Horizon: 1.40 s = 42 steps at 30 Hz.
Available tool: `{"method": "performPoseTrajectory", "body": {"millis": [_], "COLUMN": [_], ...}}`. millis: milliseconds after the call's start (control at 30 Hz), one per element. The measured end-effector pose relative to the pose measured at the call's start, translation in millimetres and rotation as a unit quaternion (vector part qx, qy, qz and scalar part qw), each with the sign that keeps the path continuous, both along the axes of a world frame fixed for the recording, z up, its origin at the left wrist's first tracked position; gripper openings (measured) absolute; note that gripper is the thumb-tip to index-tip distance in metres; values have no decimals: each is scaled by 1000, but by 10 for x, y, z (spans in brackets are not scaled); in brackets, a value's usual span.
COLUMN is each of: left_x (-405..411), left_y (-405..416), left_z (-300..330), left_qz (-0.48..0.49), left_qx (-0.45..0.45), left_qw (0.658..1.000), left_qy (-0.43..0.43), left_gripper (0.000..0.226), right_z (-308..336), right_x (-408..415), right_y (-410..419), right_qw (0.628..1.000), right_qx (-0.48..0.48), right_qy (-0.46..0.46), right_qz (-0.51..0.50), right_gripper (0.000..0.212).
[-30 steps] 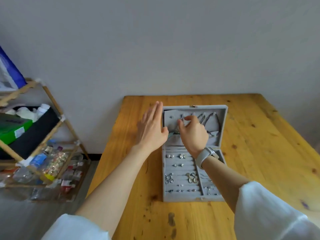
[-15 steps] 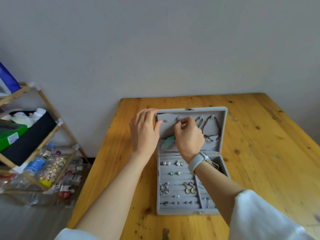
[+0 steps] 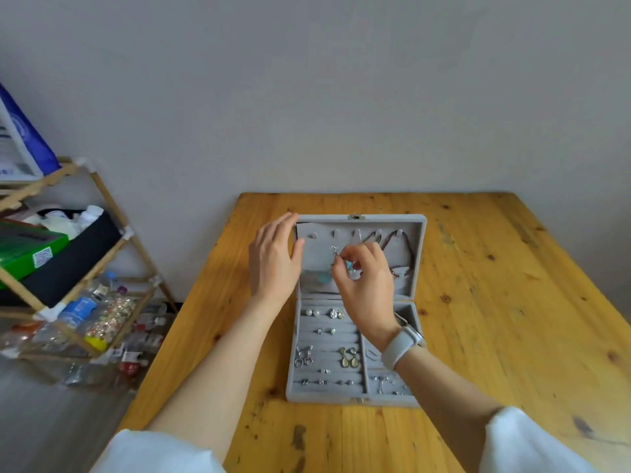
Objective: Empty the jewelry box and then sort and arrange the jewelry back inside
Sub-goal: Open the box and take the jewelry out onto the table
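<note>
Head view: grey jewelry box (image 3: 355,397) sat open on the wooden table (image 3: 495,302), lid (image 3: 415,268) upright. Since half a second earlier, right hand (image 3: 367,288) had dropped from the lid hooks, now pinching a thin necklace (image 3: 334,251) with a turquoise pendant. Left hand (image 3: 275,261) lay flat, fingers straight, bracing the lid's left edge. Beaded necklace (image 3: 404,254) still hung; earrings (image 3: 348,357) and studs unmoved. Emptying looked barely begun.
</note>
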<state>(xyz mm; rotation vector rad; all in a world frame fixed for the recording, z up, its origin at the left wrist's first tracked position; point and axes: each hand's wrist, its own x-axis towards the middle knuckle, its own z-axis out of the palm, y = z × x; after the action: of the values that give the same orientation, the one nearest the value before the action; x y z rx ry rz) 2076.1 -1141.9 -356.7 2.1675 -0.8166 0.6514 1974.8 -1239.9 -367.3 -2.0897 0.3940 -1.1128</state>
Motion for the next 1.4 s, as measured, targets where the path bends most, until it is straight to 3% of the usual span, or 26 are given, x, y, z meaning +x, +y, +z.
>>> {"method": "performPoseTrajectory", "body": {"millis": [133,300,467,600,800,1033,1233,1400], "left_x": [-351,-867,-1448,-1862,-2047,-1902,-1765,-1530], "left_y": [261,905,1636,2008,2043,1895,1981,2047], "left_z": [9,-233,-642,-872,-949,-1064,-1107,-1035], "left_qz": [-21,6,29,60,36,-23,-38,-68], "left_qx": [-21,-30,-13,36,117,236,298,304], "left_qw": [996,981,963,953,964,960,945,937], "left_qy": [82,191,268,294,235,147,134,160], "left_gripper": [52,40,44,33,35,44,47,43], "right_z": [67,18,-412,-581,-544,-607,-865,-870], "right_x": [-479,-1040,-1284,-1130,-903,-1386,-1545,-1452], "right_y": [252,759,1307,1513,1487,1409,1536,1588], "right_qw": [991,943,885,878,894,938,905,896], "right_qx": [75,211,195,181,131,15,-148,-205], "right_qy": [54,173,360,406,408,312,335,324], "right_qz": [101,193,220,179,132,149,216,225], "right_gripper": [7,23,21,16,33,30,49,44]}}
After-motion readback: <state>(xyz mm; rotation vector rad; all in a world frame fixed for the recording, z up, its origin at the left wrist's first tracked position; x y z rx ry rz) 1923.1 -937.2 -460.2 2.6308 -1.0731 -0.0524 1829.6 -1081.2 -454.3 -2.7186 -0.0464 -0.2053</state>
